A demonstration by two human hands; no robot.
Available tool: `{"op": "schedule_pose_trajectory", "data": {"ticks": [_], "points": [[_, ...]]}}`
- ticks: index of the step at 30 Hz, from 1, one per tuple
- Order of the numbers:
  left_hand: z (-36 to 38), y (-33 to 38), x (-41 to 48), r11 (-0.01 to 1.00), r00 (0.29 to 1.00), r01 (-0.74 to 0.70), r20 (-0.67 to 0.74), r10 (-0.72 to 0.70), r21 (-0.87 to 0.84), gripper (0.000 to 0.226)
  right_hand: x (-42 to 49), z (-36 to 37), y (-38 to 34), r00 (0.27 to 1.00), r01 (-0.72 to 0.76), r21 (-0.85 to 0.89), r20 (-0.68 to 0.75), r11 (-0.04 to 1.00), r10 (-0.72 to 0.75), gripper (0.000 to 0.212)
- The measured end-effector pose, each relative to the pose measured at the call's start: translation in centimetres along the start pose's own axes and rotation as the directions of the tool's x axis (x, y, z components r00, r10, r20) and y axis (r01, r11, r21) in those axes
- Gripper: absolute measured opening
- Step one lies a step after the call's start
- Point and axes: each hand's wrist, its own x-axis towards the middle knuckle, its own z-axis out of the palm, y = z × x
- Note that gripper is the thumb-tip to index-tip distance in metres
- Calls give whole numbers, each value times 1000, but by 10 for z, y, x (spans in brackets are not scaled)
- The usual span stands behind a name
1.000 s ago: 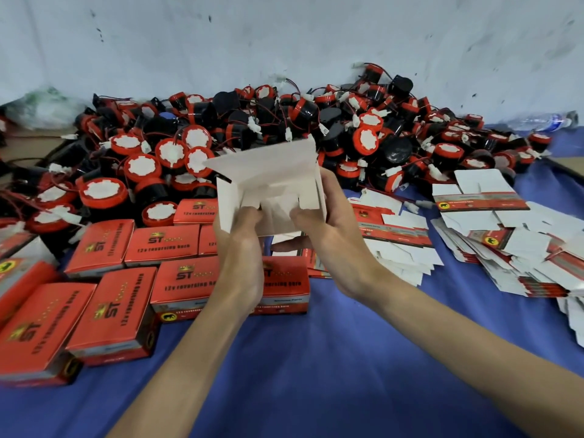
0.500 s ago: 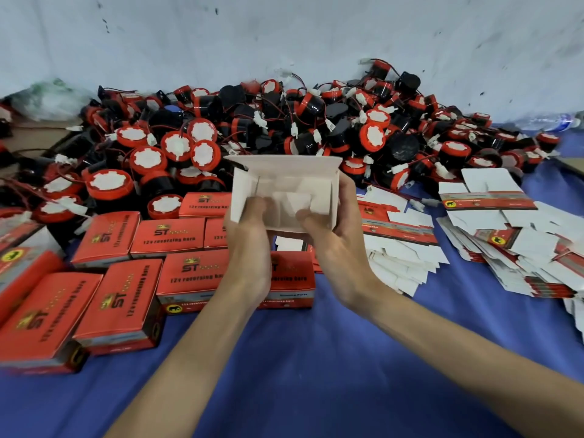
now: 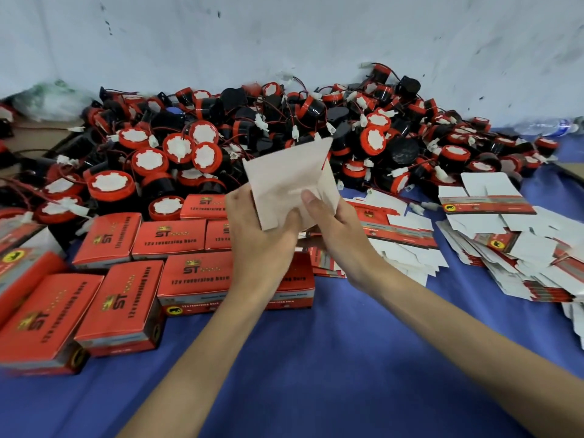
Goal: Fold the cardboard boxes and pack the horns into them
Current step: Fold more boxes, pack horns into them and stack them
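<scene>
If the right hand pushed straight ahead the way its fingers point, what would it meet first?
Beyond the pale cardboard box the right hand grips, probably the heap of red-and-black horns by the wall; depth is unclear.

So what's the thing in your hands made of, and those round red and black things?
The box blank in the left hand and right hand looks like thin matte cardboard: pale, flat, with sharp creases and flaps. The horns look like hard plastic, glossy black bodies with red rims; the white centres could be paper or plastic, too small to tell. Their thin wires end in white plugs.
</scene>
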Motion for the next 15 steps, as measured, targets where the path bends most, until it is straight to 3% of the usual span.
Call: {"op": "schedule_pose_trajectory", "data": {"ticks": [3,5,7,9,10,12,14,15], "points": [[-1,5,-4,972,985,-153,104,136,180,54,2,-6,1,996,-69,-14,48,998,70,41],[-8,8,-1,960,977,-158,176,118,233,68,7,-16,0,989,-81,-68,115,994,89,59],[-19,9,4,940,980,-168,152,128,296,69,16,-33,-2,951,-116,-176,264,977,161,84],[-31,9,6,931,982,-158,148,114,329,70,31,-50,-4,931,-55,-238,339,970,136,97],[-36,8,5,929,980,-145,178,88,340,72,43,-58,-4,959,-7,-274,269,962,83,96],[-42,4,-2,921,964,-130,263,31,368,72,76,-79,2,993,33,-423,-93,905,-80,82],[-43,1,-9,894,939,-168,345,16,415,72,111,-101,9,892,-123,-596,-417,793,-175,73],[-42,0,-12,877,926,-199,376,22,438,71,124,-108,12,867,-220,-643,-473,734,-155,74]]}}
